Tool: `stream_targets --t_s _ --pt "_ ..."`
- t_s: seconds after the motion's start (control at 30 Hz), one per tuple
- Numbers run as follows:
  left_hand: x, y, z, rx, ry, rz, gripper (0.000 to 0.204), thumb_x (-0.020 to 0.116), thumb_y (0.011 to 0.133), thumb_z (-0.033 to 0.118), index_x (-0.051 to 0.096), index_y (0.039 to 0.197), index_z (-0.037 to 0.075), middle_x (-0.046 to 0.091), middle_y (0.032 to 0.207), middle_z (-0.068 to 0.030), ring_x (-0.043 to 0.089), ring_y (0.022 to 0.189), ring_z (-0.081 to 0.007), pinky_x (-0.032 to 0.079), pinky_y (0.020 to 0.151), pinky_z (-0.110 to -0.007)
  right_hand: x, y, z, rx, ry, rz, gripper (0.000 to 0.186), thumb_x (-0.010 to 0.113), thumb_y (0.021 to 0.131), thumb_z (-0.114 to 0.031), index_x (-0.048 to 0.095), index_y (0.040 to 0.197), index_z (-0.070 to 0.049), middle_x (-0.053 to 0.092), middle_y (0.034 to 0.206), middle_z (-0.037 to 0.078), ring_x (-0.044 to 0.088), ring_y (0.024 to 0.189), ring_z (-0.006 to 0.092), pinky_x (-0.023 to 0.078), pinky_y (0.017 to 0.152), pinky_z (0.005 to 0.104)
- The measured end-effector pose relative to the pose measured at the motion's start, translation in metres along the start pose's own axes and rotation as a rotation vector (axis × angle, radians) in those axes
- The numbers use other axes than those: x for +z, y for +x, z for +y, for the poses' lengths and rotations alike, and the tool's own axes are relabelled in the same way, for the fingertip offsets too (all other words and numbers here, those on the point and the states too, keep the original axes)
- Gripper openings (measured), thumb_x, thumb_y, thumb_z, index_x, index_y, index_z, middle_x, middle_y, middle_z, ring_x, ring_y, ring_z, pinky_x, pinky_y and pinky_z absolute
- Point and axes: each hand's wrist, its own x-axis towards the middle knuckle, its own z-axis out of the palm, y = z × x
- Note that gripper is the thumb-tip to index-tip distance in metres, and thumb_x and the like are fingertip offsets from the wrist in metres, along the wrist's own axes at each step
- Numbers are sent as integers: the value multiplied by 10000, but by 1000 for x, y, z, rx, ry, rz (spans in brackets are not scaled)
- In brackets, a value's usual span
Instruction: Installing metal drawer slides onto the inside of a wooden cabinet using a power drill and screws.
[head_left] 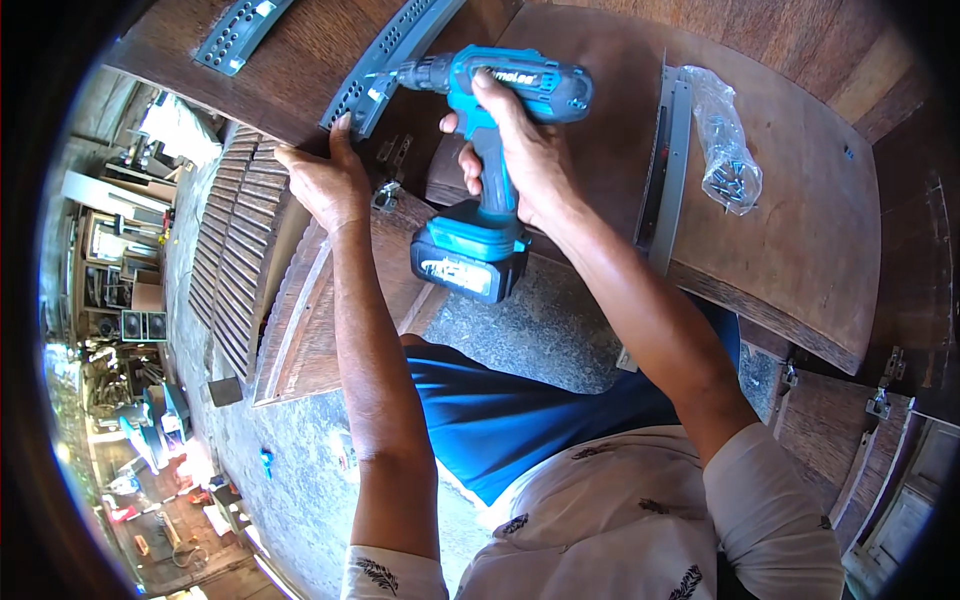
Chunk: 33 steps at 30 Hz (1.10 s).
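Drill (493,168) faces wooden panel (305,75) above speckled grey floor (525,315).

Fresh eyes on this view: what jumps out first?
The teal drill, upper centre, gripped in the right hand, its bit toward a metal rail. The left hand is at that rail's lower end. Farther right, a clear bag of apparent screws lies on wood.

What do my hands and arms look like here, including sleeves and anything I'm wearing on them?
Your left hand and right hand are bare, without gloves, and no watch or bracelet shows. The forearms are uncovered. The left sleeve and right sleeve are short and whitish; a dark leaf-like print shows on the left one.
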Motion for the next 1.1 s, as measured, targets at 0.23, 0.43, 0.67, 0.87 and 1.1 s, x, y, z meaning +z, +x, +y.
stream_targets --t_s 0.23,0.43,0.67,0.87,1.1 --pt "-3 0 2 -5 3 -10 575 819 884 382 438 1051 -14 720 861 -225 737 741 -386 592 692 -478 13 -20 24 -30 -74 -1 438 727 953 -397 629 1184 -37 707 926 135 579 465 134 445 377 266" --pt "-2 -2 1 49 11 13 573 820 884 386 439 1032 -15 718 853 -226 737 737 -384 593 701 -476 14 -21 32 -77 -27 -5 448 729 950 -391 632 1193 -28 710 931 142 582 459 135 448 374 261" --pt "-1 -1 -1 73 12 29 554 826 880 366 442 1012 -11 718 846 -220 736 719 -373 597 709 -471 19 -26 38 -77 -19 -45 458 732 949 -390 629 1204 -24 710 944 143 590 471 134 455 381 260" --pt "-1 -3 -1 79 11 31 502 814 889 313 448 1012 -7 720 848 -214 741 720 -361 602 720 -466 20 -31 40 -72 -34 -69 454 728 952 -389 630 1198 -21 710 954 140 592 479 133 453 384 256" --pt "-3 -3 2 71 3 31 445 797 897 249 452 1017 -6 721 852 -209 744 729 -359 604 727 -461 22 -30 41 -51 -41 -69 460 727 954 -397 629 1191 -16 710 952 139 592 480 130 451 386 252"
